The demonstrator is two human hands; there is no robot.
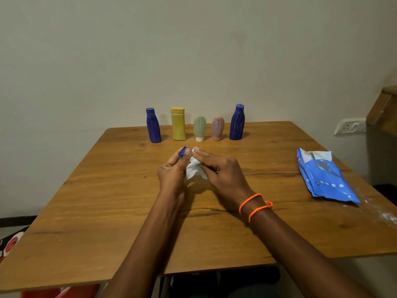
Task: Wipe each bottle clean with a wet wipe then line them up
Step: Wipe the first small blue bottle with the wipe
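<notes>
Several bottles stand in a row at the table's far edge: a blue bottle (153, 125), a yellow bottle (178, 124), a small green tube (199, 128), a small pink tube (217, 128) and a second blue bottle (237, 122) with no cap on it. In front of them my left hand (173, 171) pinches a small blue cap (183, 151) at its fingertips. My right hand (221, 173) holds a crumpled white wet wipe (194, 169) against the cap. Both hands are above the middle of the wooden table (107, 201).
A blue pack of wet wipes (324, 176) lies on the right side of the table, with white powder specks near the right edge (386, 216). A wall socket (349, 126) is at the right. Red objects (12, 244) sit below the table's left corner.
</notes>
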